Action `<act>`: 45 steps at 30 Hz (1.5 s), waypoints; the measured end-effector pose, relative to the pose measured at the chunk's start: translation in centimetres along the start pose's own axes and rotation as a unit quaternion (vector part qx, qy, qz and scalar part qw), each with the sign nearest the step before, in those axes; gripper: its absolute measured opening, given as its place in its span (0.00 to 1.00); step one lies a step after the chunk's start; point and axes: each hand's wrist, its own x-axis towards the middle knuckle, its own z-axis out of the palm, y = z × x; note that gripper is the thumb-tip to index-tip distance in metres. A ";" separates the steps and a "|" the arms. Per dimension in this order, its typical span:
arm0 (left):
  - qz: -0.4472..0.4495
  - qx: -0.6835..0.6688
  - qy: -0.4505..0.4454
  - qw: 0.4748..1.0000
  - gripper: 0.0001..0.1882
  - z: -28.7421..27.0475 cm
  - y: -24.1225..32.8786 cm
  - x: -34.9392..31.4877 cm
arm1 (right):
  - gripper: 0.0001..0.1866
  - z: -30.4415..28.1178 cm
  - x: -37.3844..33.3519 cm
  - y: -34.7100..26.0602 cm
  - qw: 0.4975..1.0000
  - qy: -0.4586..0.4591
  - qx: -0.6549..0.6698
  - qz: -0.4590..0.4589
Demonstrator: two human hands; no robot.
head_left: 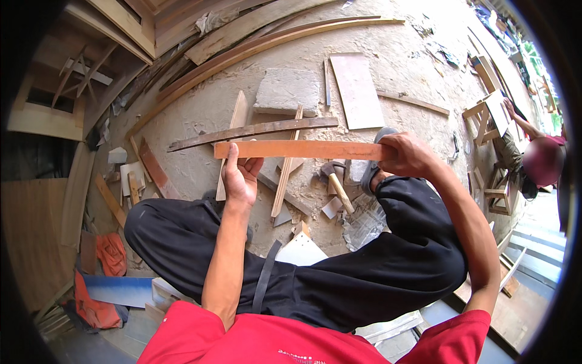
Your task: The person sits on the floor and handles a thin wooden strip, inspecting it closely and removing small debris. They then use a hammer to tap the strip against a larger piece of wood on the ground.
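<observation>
- Orange cloth (111,253), crumpled, far left.
- Left hand (240,181), thumb and fingers gripping the left end of a reddish-brown wooden strip (303,149).
- Dark strip (252,131), crossing two pale sticks (284,176).
- Stone slab (287,91), on the floor (424,79).
- Hammer (337,187), wooden handle.
- Pale board (356,91), flat.
- Right hand (400,151), wrapped round the reddish-brown strip's right end, the piece held above the floor.
- Second person (512,151), beside a wooden frame (498,114).

Red T-shirt (242,340): I am seeing two short lines of white lettering (301,355) running across its front, strongly foreshortened.
Crumpled sheet (365,225): I am making out grey print-like marks, too small for reading.
</observation>
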 end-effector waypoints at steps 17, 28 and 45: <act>0.133 -0.059 0.082 0.986 0.22 -0.6 8.6 -3.3 | 0.25 -0.9 3.2 -2.2 0.998 0.016 0.028 -0.059; 0.092 -0.047 -0.026 0.994 0.21 -0.4 6.6 -4.9 | 0.26 -1.4 4.9 -5.4 0.997 -0.009 0.051 -0.057; 0.055 0.046 -0.002 0.997 0.15 4.2 3.2 -3.7 | 0.35 -1.0 3.3 -4.8 0.995 -0.063 0.070 0.019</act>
